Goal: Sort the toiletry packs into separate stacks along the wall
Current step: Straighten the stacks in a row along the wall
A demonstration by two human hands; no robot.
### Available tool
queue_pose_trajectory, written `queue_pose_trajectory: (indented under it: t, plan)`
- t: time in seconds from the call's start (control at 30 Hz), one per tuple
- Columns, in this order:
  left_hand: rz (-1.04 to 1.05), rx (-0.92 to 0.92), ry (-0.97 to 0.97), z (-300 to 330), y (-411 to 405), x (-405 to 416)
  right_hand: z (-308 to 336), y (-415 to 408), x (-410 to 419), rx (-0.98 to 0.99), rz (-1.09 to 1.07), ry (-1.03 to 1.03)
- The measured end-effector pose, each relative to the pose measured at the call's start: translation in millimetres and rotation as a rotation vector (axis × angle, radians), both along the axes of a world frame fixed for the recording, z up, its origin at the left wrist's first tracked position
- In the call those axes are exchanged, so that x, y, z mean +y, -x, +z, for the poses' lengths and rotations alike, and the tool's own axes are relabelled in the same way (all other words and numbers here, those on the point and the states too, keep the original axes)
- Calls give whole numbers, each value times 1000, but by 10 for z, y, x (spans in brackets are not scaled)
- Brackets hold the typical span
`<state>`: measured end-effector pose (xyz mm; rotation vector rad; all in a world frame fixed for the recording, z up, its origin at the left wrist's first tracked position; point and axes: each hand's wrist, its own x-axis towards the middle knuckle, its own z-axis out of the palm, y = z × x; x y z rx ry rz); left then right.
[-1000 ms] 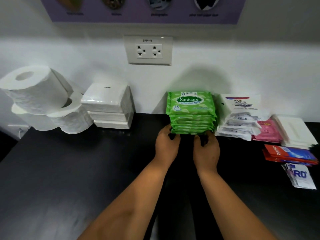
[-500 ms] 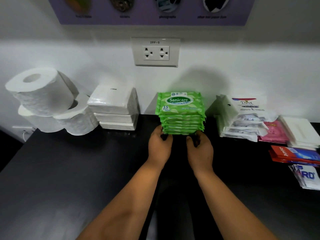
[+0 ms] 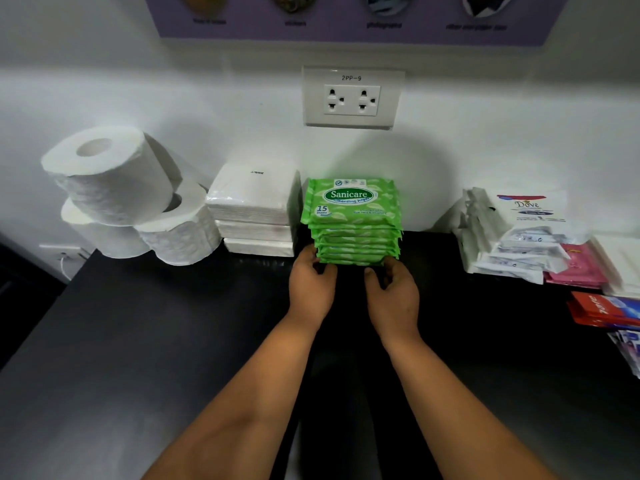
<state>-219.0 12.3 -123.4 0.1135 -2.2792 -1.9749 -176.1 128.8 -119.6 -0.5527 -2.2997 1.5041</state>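
The stack of green plastic Sanicare wipe packs (image 3: 351, 220) is being held at its bottom front corners, left hand (image 3: 311, 285) and right hand (image 3: 391, 292) each curled onto the lowest packs. It's sitting on the black desk (image 3: 173, 341) against the white wall (image 3: 138, 98), just beside the three stacked white napkin packs (image 3: 254, 209). Honestly the stack should be kept squared and pushed low, so the slick packs aren't being fanned out. Roughly eight green packs are being counted, three white toilet paper rolls (image 3: 128, 199) further left, and a messier pile of white Dove sachets (image 3: 519, 237) well apart on the right.
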Motion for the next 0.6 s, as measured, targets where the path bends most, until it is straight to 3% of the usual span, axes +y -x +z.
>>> queue_pose_trajectory:
  t: [0.17,0.37,0.6]
  plan:
    - [-70,36,61,14,-36,-60,8,-33,14,-15,28,11]
    - [-19,-83,89,36,-335,-82,119,-267,55,-90,24,89]
    - [-192,-88,171,10,-830,168,132,-774,116,-73,-50,160]
